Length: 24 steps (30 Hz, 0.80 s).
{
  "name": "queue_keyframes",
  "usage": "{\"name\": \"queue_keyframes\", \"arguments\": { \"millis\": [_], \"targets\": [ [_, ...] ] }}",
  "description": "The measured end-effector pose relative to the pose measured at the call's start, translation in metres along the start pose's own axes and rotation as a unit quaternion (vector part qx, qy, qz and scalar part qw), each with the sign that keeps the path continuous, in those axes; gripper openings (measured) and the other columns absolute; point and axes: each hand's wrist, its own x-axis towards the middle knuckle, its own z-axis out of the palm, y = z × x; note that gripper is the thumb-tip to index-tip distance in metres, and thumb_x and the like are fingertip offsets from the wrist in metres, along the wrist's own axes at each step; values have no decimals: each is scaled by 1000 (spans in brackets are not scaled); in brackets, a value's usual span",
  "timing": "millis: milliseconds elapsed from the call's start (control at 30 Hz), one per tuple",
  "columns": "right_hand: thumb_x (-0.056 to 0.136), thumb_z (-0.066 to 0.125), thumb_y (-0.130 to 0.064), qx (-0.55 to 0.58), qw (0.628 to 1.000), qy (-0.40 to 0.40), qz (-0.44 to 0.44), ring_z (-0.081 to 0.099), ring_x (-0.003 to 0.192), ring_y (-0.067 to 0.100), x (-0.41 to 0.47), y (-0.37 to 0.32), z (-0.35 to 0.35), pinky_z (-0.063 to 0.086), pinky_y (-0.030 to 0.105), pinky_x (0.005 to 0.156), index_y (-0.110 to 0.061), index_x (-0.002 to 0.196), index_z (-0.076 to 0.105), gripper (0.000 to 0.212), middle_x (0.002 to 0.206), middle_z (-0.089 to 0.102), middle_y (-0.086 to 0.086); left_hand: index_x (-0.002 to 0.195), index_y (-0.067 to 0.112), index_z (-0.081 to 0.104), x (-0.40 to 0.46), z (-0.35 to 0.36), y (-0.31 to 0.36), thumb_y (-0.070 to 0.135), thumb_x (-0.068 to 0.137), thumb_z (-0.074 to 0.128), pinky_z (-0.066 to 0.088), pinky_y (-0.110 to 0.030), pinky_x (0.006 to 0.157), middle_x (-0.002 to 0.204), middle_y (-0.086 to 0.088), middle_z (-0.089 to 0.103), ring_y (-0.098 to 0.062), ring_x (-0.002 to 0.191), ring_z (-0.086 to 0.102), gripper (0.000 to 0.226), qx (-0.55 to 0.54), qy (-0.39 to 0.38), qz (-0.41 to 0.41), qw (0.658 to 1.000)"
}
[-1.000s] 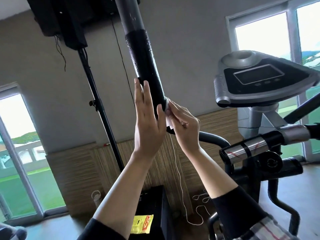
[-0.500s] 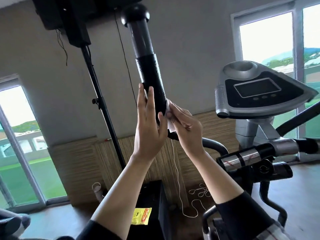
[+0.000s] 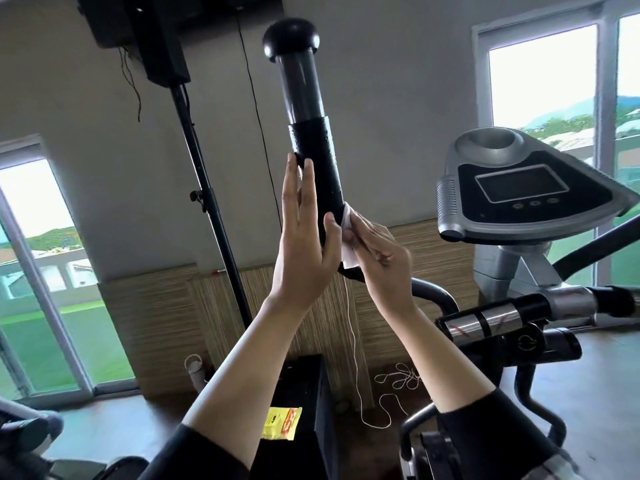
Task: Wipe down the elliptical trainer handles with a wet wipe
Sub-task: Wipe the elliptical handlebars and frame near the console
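The left hand (image 3: 304,233) lay flat against the foam grip of the upright elliptical handle (image 3: 313,168), fingers straight and close together, thumb hooked round the front, apparently steadying the bar. The right hand (image 3: 379,258) pinched a white wet wipe (image 3: 348,237) against the grip's lower end, fingers curled over it, likely to rub the foam. Droplets glistened higher on the grip. The capped top looked dry. The console (image 3: 526,192) stood to the right, well apart.
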Motion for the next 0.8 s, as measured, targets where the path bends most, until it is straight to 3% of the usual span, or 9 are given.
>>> {"name": "queue_keyframes", "arguments": {
  "millis": [133,233,367,533,633,800],
  "targets": [
    [85,64,-2,8,1000,2,-1,61,112,16,10,-16,4,49,34,95,-5,118,61,33,117,66,7,148,-7,16,3,-3,-2,-9,92,49,9,-17,118,156,-28,11,-12,147,7,64,-7,-5,4,1000],
    [86,64,-1,-1,1000,-11,-26,59,116,17,24,-27,8,48,40,99,-2,119,61,33,121,64,10,148,-6,16,6,-5,-4,-7,95,48,13,-24,121,157,-27,11,-23,148,11,63,-14,-14,-1,1000],
    [87,63,0,-9,1000,-16,-7,59,115,19,15,-16,3,47,45,99,1,118,61,31,121,64,11,148,-6,18,8,-9,-8,-10,94,44,19,-31,121,157,-26,12,-23,148,13,60,-25,-22,7,999],
    [88,63,-4,-15,1000,-9,-17,58,117,15,25,-31,11,46,43,100,-9,121,58,34,123,63,8,148,-6,18,15,-12,-8,-8,96,43,16,-25,121,157,-27,12,-25,148,14,58,-25,-25,10,999],
    [88,62,-7,-23,999,-16,-42,56,120,14,45,-44,17,45,41,102,-13,123,56,36,128,60,8,148,-7,18,23,-14,-7,-6,97,42,16,-28,122,157,-27,12,-27,148,13,56,-30,-26,15,999],
    [88,61,-6,-21,999,-20,-19,55,120,15,30,-34,13,45,45,102,-11,123,56,35,127,61,7,150,-1,19,26,-19,-10,-1,99,43,18,-22,119,159,-21,13,-19,148,14,56,-34,-28,6,999]
  ]
}}
